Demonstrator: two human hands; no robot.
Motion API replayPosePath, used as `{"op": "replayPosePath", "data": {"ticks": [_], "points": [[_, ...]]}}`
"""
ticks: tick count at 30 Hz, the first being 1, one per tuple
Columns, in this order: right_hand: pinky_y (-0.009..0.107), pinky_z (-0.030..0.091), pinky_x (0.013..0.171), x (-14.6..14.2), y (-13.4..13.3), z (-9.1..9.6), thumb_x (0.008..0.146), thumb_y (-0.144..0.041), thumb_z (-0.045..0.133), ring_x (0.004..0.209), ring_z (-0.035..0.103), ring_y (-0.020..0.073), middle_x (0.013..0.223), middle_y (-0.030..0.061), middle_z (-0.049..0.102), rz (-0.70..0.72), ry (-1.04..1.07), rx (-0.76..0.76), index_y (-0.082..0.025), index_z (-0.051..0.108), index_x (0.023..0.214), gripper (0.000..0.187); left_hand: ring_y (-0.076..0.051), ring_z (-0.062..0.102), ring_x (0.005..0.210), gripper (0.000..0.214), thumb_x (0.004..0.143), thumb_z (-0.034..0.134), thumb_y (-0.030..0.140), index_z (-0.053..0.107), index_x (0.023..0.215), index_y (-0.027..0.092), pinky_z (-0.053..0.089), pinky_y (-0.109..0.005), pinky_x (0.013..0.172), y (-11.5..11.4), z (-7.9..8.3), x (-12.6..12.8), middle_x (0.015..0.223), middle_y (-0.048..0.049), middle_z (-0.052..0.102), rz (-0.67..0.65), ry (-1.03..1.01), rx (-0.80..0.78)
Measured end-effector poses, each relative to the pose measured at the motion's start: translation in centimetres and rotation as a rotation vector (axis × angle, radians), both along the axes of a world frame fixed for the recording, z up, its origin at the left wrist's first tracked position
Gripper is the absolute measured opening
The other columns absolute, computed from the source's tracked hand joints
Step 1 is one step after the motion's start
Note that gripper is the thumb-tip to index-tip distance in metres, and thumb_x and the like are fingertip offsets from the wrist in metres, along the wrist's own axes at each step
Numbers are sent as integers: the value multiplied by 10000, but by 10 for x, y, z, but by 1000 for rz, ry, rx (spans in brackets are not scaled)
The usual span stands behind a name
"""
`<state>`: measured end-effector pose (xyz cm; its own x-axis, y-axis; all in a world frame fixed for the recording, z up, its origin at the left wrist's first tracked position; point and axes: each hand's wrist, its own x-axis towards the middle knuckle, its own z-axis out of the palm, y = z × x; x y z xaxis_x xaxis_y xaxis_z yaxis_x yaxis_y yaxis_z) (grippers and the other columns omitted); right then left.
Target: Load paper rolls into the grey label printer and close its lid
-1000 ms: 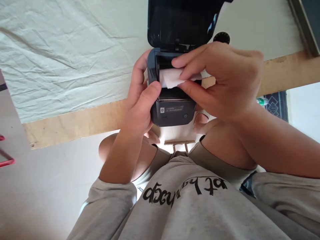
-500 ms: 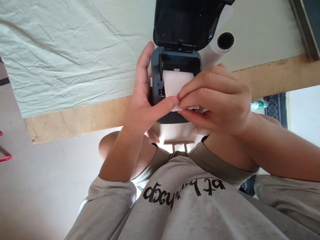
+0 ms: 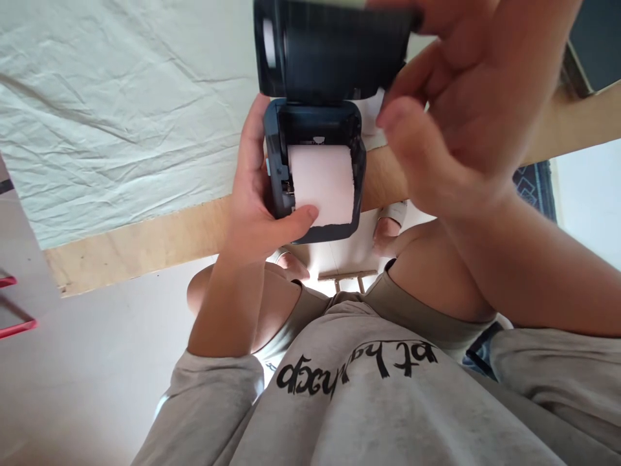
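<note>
A dark portable printer is tilted up at the table edge with its black lid open. My left hand wraps around the printer's left side, its thumb resting on the lower left of the paper. In the compartment sits a white paper roll, its loose end reaching over the front lip. My right hand, blurred by motion, is at the lid's right edge, with fingers around its upper corner and the thumb apart from it. Part of a white roll shows behind the printer, mostly covered by my right hand.
A pale wrinkled cloth covers the table, whose bare wooden edge runs along the front. At the upper right lies a dark, framed flat object. A patterned blue mat and a pink-red frame lie beyond the table.
My right hand has let go of the paper and moved up to the lid. The lid has tilted, and the printer has shifted left. My left thumb stays on the paper.
</note>
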<state>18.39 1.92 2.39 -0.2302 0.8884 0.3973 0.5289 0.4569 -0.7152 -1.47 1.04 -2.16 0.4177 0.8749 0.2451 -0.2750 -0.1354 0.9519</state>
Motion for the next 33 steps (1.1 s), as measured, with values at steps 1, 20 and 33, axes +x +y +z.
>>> {"op": "replayPosePath", "data": {"ticks": [1, 20, 33], "points": [[231, 399, 588, 0, 0, 1, 856, -245, 397, 906, 613, 82, 1197, -16, 541, 0, 67, 46, -251, 404, 1184, 329, -352, 405, 1281, 831, 539, 790, 189, 441, 1283, 316, 473, -423, 960, -2, 1, 0, 1352, 1, 486, 78, 2, -56], [148, 479, 586, -1, -4, -12, 820, -359, 552, 1152, 512, 153, 1210, 92, 511, 350, 68, -19, -120, 458, 1148, 416, -204, 576, 912, 517, 665, 726, 398, 547, 1133, 269, 512, -325, 746, -3, -7, 3, 1029, -41, 585, 162, -49, -139], [394, 426, 1073, -16, -5, -1, 828, -424, 479, 1118, 542, 171, 1194, 24, 527, 248, -71, -27, -146, 428, 1106, 396, -218, 578, 996, 464, 740, 691, 294, 464, 1134, 202, 476, -361, 875, -10, 3, 11, 1057, -64, 589, 244, -216, -225]]}}
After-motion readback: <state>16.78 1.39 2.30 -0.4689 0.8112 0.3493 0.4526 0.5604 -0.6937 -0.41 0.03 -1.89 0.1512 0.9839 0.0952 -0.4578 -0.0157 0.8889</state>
